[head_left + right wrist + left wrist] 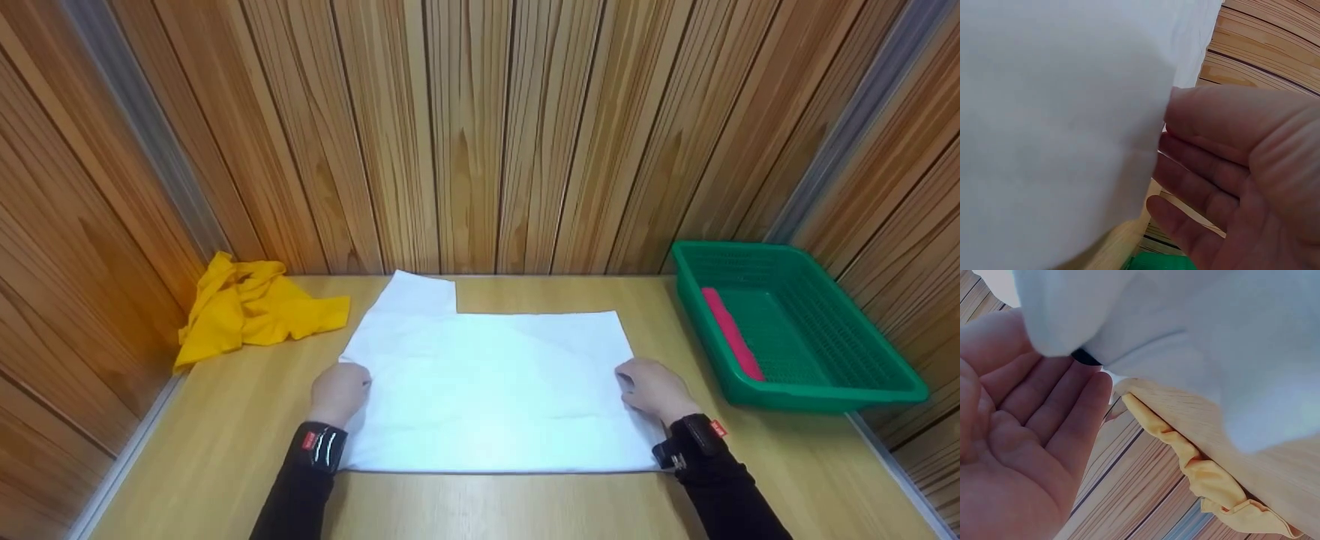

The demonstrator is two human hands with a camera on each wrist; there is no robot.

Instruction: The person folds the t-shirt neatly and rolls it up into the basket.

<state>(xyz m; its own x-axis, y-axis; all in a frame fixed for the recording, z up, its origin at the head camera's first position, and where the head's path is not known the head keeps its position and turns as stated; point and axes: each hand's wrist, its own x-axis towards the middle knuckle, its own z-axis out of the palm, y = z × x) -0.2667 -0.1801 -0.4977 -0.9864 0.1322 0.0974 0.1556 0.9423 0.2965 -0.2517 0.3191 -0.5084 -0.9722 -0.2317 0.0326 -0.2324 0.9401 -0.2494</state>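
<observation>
A white T-shirt (487, 375) lies folded in half on the table, with its sleeve (420, 292) pointing away at the far left. My left hand (341, 391) pinches the left edge below that sleeve. In the left wrist view, a small dark patch (1086, 358) shows on the shirt by the fingertips; what it is stays unclear. On the opposite side, my right hand (654, 386) pinches the shirt's right edge. The right wrist view has thumb and fingers at the edge of the white fabric (1061, 140), which hides some fingertips.
Crumpled yellow fabric (262, 307) lies at the back left against the wall. A green plastic basket (825, 402) stands on the right, holding a narrow pink folded cloth (731, 334) along its left side. Wood-panelled walls (472, 150) enclose the table (495, 506) at the back and sides.
</observation>
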